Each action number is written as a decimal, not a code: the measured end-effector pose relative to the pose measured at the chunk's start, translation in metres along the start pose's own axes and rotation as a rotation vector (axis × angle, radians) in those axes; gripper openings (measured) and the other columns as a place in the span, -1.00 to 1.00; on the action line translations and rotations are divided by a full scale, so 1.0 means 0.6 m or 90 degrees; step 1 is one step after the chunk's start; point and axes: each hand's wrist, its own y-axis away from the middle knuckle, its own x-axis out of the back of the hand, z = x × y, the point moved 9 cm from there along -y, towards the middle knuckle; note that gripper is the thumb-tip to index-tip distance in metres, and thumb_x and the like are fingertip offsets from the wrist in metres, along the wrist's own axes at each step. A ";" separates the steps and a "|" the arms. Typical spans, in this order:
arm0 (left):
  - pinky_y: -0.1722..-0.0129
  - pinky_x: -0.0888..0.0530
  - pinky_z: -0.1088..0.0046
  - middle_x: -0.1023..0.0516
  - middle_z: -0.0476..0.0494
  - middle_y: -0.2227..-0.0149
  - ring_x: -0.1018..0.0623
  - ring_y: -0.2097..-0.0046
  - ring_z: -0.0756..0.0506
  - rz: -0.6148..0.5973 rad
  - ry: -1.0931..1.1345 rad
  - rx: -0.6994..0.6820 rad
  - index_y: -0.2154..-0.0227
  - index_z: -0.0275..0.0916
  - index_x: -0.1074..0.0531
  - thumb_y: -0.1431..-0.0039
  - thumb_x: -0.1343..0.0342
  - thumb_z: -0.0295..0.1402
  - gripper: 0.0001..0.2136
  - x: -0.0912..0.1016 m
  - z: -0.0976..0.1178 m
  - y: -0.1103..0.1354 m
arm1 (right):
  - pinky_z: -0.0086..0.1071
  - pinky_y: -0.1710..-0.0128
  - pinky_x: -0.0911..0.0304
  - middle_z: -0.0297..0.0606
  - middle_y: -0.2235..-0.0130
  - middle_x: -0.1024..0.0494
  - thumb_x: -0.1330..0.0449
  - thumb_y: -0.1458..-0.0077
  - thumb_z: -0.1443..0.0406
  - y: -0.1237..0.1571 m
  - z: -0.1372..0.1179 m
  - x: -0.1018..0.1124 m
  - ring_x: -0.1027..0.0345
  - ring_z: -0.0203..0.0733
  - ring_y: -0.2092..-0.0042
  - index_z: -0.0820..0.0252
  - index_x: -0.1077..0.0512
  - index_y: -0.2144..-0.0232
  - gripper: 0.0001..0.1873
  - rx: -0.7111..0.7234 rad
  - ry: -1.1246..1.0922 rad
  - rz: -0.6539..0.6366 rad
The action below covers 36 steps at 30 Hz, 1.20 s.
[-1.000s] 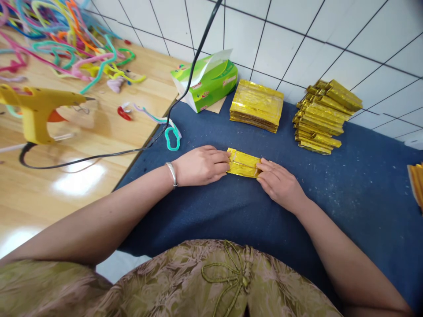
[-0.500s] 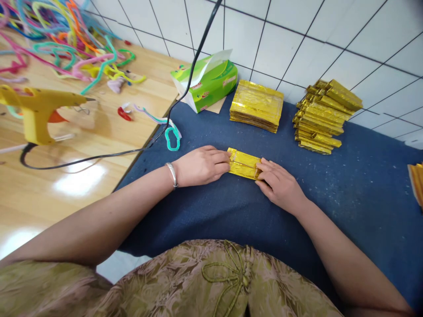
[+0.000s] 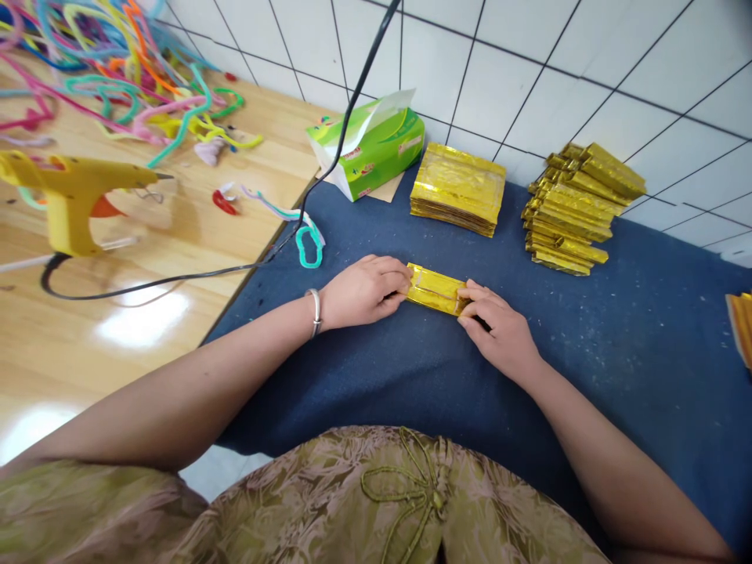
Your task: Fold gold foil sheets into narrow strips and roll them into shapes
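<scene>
A folded sheet of gold foil paper (image 3: 435,288) lies on the blue cloth in front of me, with a crease line along its length. My left hand (image 3: 371,290) grips its left end, fingers curled and thumb tucked beneath. At the right end, my right hand (image 3: 497,323) pinches the paper between thumb and fingers. Behind it sits a flat stack of gold foil paper (image 3: 458,184). Farther right is a pile of narrow folded gold pieces (image 3: 579,207).
A green tissue pack (image 3: 381,153) stands by the tiled wall. A black cord (image 3: 338,149) runs across to a yellow glue gun (image 3: 76,188) on the wooden table (image 3: 193,329). Coloured pipe cleaners (image 3: 135,78) heap at the back left. More gold paper (image 3: 741,325) shows at the right edge.
Both hands have curled more at the paper's ends, thumbs drawn in at its near edge. The paper's near edge looks slightly raised or folded in. The view has shifted slightly.
</scene>
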 end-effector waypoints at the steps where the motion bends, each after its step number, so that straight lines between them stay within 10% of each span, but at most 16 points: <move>1: 0.02 -0.40 0.34 -0.50 -0.19 0.11 -0.49 0.03 -0.10 0.003 0.021 0.000 0.30 -0.27 -0.44 -0.22 0.04 -0.39 -0.84 0.001 -0.001 -0.001 | -0.06 -0.18 -0.17 -0.22 0.00 -0.49 -0.07 -0.16 0.35 -0.001 0.001 0.002 -0.23 -0.10 -0.19 0.12 -0.38 0.37 -0.90 -0.008 -0.017 0.007; 36: 0.06 -0.36 0.29 -0.41 -0.13 0.16 -0.40 0.10 -0.10 0.068 0.094 0.190 0.45 -0.27 -0.37 -0.03 -0.10 -0.44 -0.98 -0.001 -0.027 0.000 | 0.00 -0.15 -0.10 -0.22 0.11 -0.45 -0.18 0.07 0.38 -0.007 0.023 0.003 -0.20 -0.01 -0.12 0.12 -0.34 0.50 -0.92 -0.120 0.011 0.081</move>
